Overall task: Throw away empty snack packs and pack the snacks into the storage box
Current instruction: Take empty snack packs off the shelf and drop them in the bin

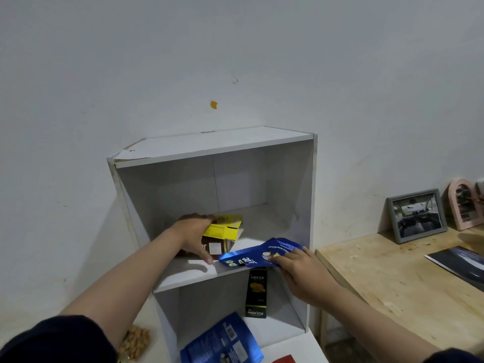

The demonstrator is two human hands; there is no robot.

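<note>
A white two-tier shelf unit stands against the wall. On its upper shelf my left hand grips a stack of a yellow snack box over a brown snack box. At the shelf's front edge my right hand pinches a blue foil snack pouch. A black Nextar box stands upright in the lower compartment. A second blue pouch leans at the bottom front.
A wooden table stands to the right with a grey photo frame, a pink arched frame and a dark print. A bag of nuts lies at lower left. A red item peeks in at the bottom.
</note>
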